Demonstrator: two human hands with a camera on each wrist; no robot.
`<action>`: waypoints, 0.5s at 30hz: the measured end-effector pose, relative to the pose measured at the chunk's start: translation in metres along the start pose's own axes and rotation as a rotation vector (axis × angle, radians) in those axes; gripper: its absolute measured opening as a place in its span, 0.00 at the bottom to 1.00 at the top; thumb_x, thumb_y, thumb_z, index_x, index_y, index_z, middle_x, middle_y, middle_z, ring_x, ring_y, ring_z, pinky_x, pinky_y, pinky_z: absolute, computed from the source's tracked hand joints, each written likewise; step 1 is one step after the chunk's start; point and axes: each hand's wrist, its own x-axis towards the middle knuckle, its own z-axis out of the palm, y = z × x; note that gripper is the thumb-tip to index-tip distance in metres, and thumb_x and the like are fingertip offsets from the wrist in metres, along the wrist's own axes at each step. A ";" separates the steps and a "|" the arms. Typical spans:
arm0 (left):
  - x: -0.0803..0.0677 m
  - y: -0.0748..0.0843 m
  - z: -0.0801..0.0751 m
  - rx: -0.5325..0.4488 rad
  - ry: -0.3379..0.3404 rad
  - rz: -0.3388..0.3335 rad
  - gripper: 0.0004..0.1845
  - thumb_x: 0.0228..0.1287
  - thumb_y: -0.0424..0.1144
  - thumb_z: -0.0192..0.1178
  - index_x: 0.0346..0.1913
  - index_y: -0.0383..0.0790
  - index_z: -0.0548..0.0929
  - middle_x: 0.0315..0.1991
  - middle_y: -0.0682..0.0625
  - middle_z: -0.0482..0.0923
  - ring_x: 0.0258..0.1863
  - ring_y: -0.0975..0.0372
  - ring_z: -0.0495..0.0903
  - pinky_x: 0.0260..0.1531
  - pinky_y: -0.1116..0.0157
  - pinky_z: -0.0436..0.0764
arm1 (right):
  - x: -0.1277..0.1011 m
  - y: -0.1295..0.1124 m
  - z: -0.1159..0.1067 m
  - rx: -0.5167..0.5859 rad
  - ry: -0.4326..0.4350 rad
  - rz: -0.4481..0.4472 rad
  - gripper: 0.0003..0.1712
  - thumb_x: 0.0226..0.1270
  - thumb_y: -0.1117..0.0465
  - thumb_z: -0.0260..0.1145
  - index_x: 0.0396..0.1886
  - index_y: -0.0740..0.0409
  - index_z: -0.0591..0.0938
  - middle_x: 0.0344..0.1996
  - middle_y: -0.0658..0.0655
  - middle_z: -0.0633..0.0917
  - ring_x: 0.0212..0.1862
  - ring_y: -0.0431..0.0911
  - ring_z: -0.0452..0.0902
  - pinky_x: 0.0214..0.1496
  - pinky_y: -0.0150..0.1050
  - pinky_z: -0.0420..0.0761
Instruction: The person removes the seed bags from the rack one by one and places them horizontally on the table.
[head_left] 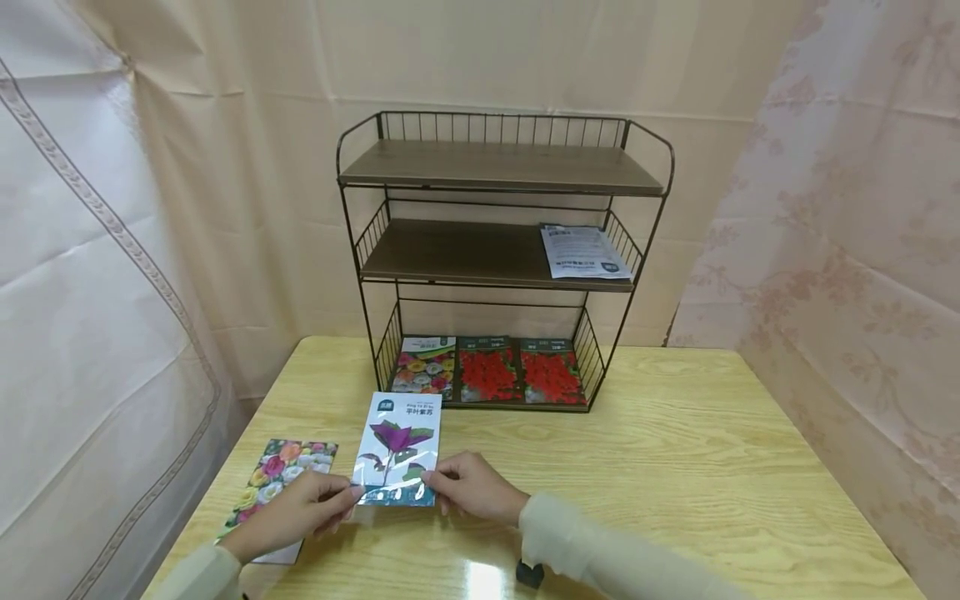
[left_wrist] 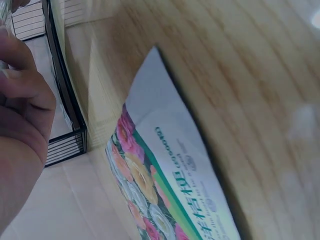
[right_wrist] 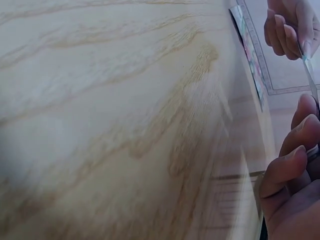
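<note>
Between the pinching left hand (head_left: pixel 300 510) and right hand (head_left: pixel 472 486), a purple-leaf seed packet (head_left: pixel 398 448) is held by its bottom corners, face up for reading, above the table (head_left: pixel 675 467), a floral packet (head_left: pixel 281 483) lying just left.

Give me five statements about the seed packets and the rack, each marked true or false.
1. Both hands, left hand and right hand, hold the purple-leaf packet by its bottom corners. True.
2. The rack's top shelf carries three packets. False: it is bare; three packets lie on the bottom level.
3. A printed sheet lies on the middle shelf at its right end. True.
4. The flower packet on the table lies right of the hands. False: it lies left.
5. The bottom packets stand upright. False: they lie flat.
</note>
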 end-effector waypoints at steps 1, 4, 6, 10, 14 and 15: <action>-0.001 -0.001 0.000 0.003 0.002 0.004 0.22 0.83 0.44 0.50 0.30 0.35 0.80 0.19 0.49 0.77 0.15 0.72 0.70 0.15 0.70 0.73 | 0.001 0.000 0.001 0.004 -0.003 0.004 0.26 0.81 0.48 0.60 0.22 0.58 0.81 0.15 0.49 0.81 0.14 0.36 0.64 0.17 0.29 0.64; -0.003 -0.002 0.000 0.008 0.011 0.005 0.22 0.83 0.44 0.50 0.29 0.36 0.81 0.19 0.54 0.76 0.15 0.72 0.70 0.14 0.70 0.73 | 0.003 0.001 0.004 0.007 -0.004 0.015 0.26 0.80 0.48 0.60 0.21 0.57 0.81 0.15 0.48 0.81 0.14 0.36 0.64 0.17 0.29 0.65; -0.005 -0.003 0.000 0.004 0.013 -0.007 0.21 0.83 0.44 0.50 0.29 0.38 0.80 0.20 0.56 0.76 0.16 0.73 0.70 0.14 0.70 0.73 | 0.004 0.002 0.006 0.014 -0.006 0.019 0.26 0.80 0.48 0.60 0.21 0.57 0.81 0.15 0.48 0.81 0.14 0.36 0.65 0.17 0.29 0.65; -0.009 -0.005 0.003 0.001 0.011 -0.028 0.21 0.83 0.45 0.51 0.28 0.42 0.80 0.20 0.58 0.77 0.15 0.73 0.69 0.13 0.70 0.73 | 0.003 0.005 0.009 0.023 -0.015 0.023 0.26 0.80 0.49 0.60 0.21 0.56 0.81 0.14 0.48 0.80 0.14 0.37 0.65 0.16 0.29 0.65; -0.011 -0.006 0.005 0.010 0.022 -0.028 0.20 0.82 0.46 0.52 0.28 0.44 0.80 0.20 0.59 0.77 0.14 0.73 0.69 0.12 0.70 0.73 | 0.001 0.006 0.011 0.040 -0.025 0.030 0.26 0.80 0.49 0.60 0.21 0.56 0.81 0.14 0.49 0.80 0.13 0.37 0.65 0.16 0.29 0.64; -0.011 -0.006 0.006 0.011 0.027 -0.028 0.20 0.82 0.46 0.52 0.28 0.44 0.80 0.20 0.59 0.77 0.14 0.73 0.69 0.12 0.70 0.73 | 0.002 0.006 0.012 0.040 -0.026 0.031 0.26 0.80 0.49 0.60 0.21 0.56 0.81 0.14 0.49 0.80 0.13 0.37 0.65 0.16 0.29 0.65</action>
